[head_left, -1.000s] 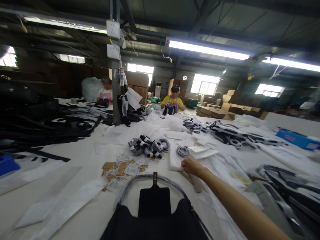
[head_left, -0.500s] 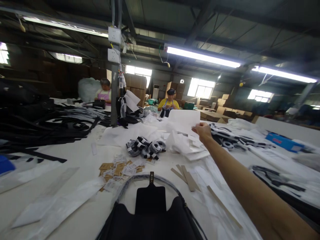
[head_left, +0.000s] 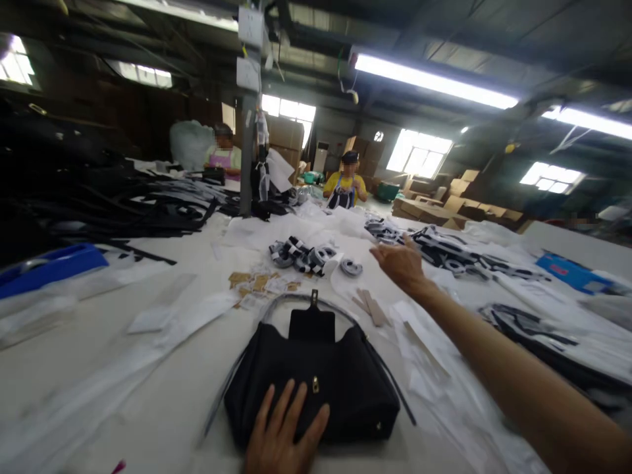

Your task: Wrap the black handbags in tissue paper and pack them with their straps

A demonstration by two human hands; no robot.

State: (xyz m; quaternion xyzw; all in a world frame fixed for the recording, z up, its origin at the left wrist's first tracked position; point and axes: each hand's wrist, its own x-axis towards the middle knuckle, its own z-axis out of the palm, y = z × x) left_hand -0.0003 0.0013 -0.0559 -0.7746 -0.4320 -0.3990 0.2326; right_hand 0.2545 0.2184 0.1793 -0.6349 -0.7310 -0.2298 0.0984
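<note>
A black handbag lies on the white table in front of me, its flap turned up and a small gold-coloured clasp on its front. My left hand rests flat on the bag's lower front, fingers spread. The wrapped handle arches behind the flap. Farther out, my right hand is stretched over the table with its fingers pointing left and thumb raised; I see nothing in it. Close by on its left are white paper and coiled grey-and-black straps.
Brown tags and flat card strips lie beyond the bag. Wrapped straps and a blue box are at right. Black strips pile up at left near a pole. Two co-workers sit across the table.
The white sheet my right hand held up is no longer raised in it. My left hand has come into view on the bag, and more of the bag shows as the view has tipped down.
</note>
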